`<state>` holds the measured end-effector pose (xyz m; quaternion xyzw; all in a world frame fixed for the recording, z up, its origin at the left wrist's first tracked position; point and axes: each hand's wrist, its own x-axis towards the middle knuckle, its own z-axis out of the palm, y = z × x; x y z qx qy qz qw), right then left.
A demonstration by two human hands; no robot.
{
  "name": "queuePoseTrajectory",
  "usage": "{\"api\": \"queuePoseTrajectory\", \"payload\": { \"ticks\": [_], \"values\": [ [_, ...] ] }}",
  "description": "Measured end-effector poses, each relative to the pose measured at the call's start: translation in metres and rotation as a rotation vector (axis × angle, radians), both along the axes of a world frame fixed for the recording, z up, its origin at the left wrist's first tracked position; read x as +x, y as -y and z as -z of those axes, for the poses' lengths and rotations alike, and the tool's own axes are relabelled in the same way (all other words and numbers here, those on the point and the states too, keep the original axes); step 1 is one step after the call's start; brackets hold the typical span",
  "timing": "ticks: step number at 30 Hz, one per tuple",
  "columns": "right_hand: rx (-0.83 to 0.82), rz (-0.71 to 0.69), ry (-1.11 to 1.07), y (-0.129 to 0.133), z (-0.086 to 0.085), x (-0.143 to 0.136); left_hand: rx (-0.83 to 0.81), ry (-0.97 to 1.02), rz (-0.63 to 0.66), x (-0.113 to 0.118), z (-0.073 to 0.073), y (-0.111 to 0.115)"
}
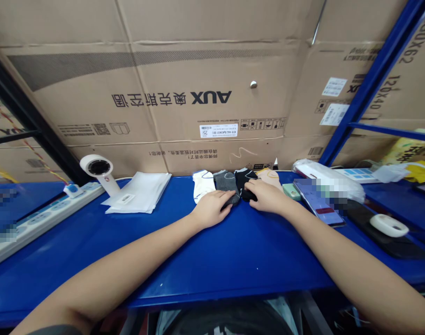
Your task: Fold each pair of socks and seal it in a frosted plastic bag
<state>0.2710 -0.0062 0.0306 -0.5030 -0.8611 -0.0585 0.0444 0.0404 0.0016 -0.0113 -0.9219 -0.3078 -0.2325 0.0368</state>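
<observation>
Four-colour socks lie side by side at the back of the blue table (pixel 212 260), against the cardboard. Leftmost is a white sock (pixel 203 184), then a grey sock (pixel 225 180), a black sock (pixel 243 179) and a pale pink sock (pixel 270 177). My left hand (pixel 209 209) has its fingers and thumb closed about the dark toe end of the grey sock. Over the black sock, my right hand (pixel 266 194) curls its fingers on the fabric and covers part of it. The pink sock is partly hidden behind that hand.
White plastic bags (pixel 138 193) and a handheld fan (pixel 102 172) lie left, beside a long power strip (pixel 41 223). To the right are a small green box (pixel 292 191), a phone (pixel 315 197), a clear-wrapped package (pixel 329 179) and a white mouse (pixel 388 225). Cardboard (pixel 184 70) backs the table.
</observation>
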Motion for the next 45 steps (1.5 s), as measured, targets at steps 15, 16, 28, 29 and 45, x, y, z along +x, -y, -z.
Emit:
{"api": "queuePoseTrajectory", "payload": {
  "ticks": [15,16,28,29,45],
  "values": [
    [-0.007,0.053,0.052,0.008,-0.001,-0.003,-0.001,-0.096,-0.117,0.008,0.004,-0.001],
    [-0.003,0.102,0.042,0.008,0.002,-0.002,-0.003,-0.103,-0.114,0.008,0.003,-0.001],
    [-0.258,0.431,0.005,-0.037,0.043,0.043,0.019,-0.100,-0.134,0.002,-0.003,0.002],
    [-0.262,0.420,0.004,-0.038,0.043,0.045,0.018,-0.102,-0.132,0.001,-0.003,0.002],
    [-0.166,0.070,-0.097,-0.009,0.001,0.029,-0.018,0.481,-0.335,-0.037,-0.015,-0.035]
  ]
}}
